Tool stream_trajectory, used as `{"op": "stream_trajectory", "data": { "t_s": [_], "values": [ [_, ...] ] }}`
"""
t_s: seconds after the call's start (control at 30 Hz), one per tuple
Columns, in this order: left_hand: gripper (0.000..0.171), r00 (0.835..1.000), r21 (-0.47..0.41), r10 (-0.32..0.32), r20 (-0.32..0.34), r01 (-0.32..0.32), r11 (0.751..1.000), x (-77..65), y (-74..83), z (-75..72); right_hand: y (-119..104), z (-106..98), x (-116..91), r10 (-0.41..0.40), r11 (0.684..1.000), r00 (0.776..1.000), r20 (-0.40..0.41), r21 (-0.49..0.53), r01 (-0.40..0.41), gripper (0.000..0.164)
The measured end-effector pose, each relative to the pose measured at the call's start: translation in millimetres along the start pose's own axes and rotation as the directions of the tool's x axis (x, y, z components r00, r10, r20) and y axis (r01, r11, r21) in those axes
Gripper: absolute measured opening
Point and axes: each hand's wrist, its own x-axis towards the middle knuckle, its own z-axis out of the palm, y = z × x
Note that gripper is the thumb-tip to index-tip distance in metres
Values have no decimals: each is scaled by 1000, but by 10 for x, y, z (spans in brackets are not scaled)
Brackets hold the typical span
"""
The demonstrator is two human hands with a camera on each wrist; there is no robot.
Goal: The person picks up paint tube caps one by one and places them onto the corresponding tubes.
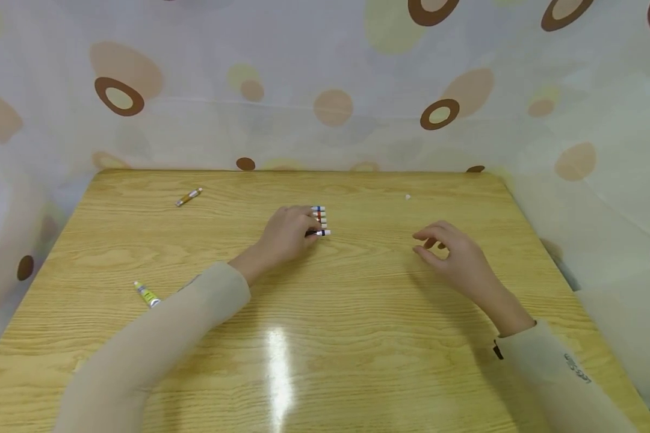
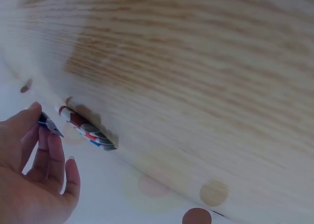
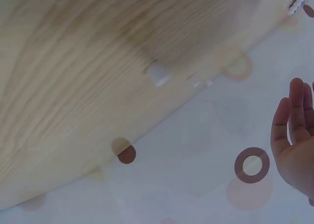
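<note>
My left hand (image 1: 287,234) pinches a small black paint tube (image 1: 324,233) with a white cap between thumb and fingers. In the left wrist view this black tube's flat end points away from the fingertips. Just beyond it, several paint tubes (image 1: 319,214) lie side by side in a row, partly covered by the hand in the head view. Blue and red bands show on some of them. Over the right half of the table, my right hand (image 1: 457,258) hovers with loosely bent fingers and nothing between them.
A brown paint tube (image 1: 188,196) lies at the back left of the wooden table (image 1: 357,337). A yellow-green tube (image 1: 147,294) is partly hidden by the left sleeve. Toward the back right sits a tiny white piece (image 1: 408,196). A patterned curtain (image 1: 303,72) borders the table behind.
</note>
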Motion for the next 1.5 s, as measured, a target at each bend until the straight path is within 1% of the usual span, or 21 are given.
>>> {"op": "stream_trajectory", "data": {
  "t_s": [0.17,0.3,0.47,0.63,0.7,0.73,0.8,0.87,0.97,1.03,1.17,1.3,1.37,1.5],
  "values": [
    [19,1000,8,-10,17,10,1000,5,-28,17,162,-112,-154,62,998,998,19,-23,-61,20],
    [19,1000,9,-13,25,13,1000,9,-40,29,290,-191,-292,86,996,996,21,-33,-85,20],
    [21,999,8,-17,35,16,1000,16,-58,51,439,-257,-464,119,993,991,61,-36,-117,21],
    [20,1000,12,1,27,-1,1000,25,-73,80,568,-291,-629,138,990,985,106,-34,-135,21],
    [20,1000,16,8,24,-8,1000,29,-77,90,608,-307,-685,157,988,979,133,-29,-154,21],
    [20,1000,18,10,23,-10,1000,32,-78,95,624,-318,-710,171,985,973,153,-24,-169,23],
    [20,1000,25,14,23,-14,1000,36,-80,102,652,-337,-751,208,978,956,207,-21,-208,28],
    [19,1000,35,20,21,-21,999,43,-82,109,670,-361,-778,253,966,927,278,-12,-260,37],
    [18,999,50,32,17,-33,998,49,-78,112,694,-377,-802,291,951,885,362,-10,-309,47],
    [18,999,52,35,20,-36,998,55,-76,114,707,-378,-813,300,947,871,388,-9,-322,49],
    [18,1000,19,13,22,-13,1000,55,-86,125,730,-356,-821,288,952,876,388,-14,-307,40],
    [18,1000,-15,-10,7,10,1000,50,-105,143,737,-328,-810,289,952,878,382,-16,-306,30],
    [18,1000,-22,-17,7,17,1000,52,-113,151,733,-312,-804,295,950,877,379,-17,-312,27],
    [17,999,-36,-30,24,31,999,57,-117,157,715,-271,-793,300,949,884,359,-24,-313,22]
  ]
}}
